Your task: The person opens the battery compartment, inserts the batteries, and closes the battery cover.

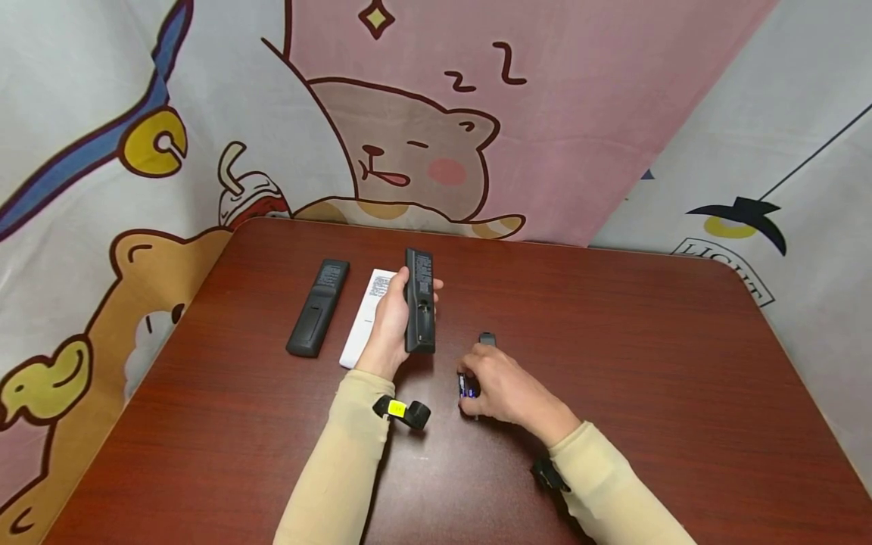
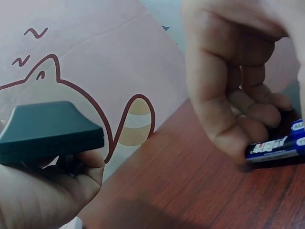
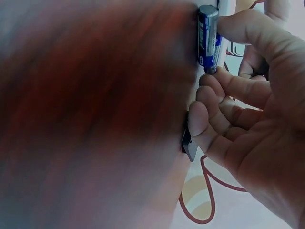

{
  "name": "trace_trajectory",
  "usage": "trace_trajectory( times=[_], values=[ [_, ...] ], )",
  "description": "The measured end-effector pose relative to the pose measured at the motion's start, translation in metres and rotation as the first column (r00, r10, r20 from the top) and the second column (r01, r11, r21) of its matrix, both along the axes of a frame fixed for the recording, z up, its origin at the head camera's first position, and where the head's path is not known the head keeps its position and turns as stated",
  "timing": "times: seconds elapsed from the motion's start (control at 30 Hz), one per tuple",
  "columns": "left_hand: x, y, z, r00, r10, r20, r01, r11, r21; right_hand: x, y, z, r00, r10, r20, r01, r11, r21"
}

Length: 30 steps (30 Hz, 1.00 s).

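My left hand [image 1: 388,325] grips a black remote control [image 1: 424,280] above the table, its back facing up. The battery compartment [image 1: 425,324] at the near end of that remote lies uncovered. To the right, my right hand [image 1: 507,390] pinches blue AAA batteries [image 3: 208,40] between thumb and index finger, low over the table; two show side by side in the left wrist view. Just beyond the right hand's knuckles lies a small black battery cover [image 1: 487,338], partly hidden by the hand.
A white remote control [image 1: 364,322] lies partly behind the left hand. Left of it rests another black remote control [image 1: 318,309], back up with its cover on. The brown table [image 1: 647,363] meets a cartoon-printed cloth [image 1: 565,113] at its far edge.
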<state>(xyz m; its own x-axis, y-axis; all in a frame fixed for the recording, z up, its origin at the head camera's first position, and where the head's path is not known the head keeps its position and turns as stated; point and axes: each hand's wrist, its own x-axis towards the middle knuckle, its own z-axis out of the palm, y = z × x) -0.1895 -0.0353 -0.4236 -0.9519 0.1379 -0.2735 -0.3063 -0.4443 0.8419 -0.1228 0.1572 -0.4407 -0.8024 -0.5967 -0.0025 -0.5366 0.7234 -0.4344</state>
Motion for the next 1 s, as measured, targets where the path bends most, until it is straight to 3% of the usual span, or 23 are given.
trace_trajectory(
  times=[0.17,0.53,1.0],
  values=[
    [0.000,0.000,-0.001,1.000,-0.002,0.013,0.002,1.000,-0.005,0.000,0.001,0.002,1.000,-0.009,-0.011,0.009,1.000,-0.020],
    [0.000,0.001,-0.001,1.000,0.003,0.005,-0.003,1.000,0.000,-0.003,0.003,0.009,0.991,0.008,-0.136,-0.023,0.993,-0.112],
    [-0.001,0.001,-0.001,1.000,0.008,-0.006,-0.008,1.000,0.003,-0.004,0.002,0.018,0.986,-0.036,-0.165,0.006,0.984,-0.180]
  ],
)
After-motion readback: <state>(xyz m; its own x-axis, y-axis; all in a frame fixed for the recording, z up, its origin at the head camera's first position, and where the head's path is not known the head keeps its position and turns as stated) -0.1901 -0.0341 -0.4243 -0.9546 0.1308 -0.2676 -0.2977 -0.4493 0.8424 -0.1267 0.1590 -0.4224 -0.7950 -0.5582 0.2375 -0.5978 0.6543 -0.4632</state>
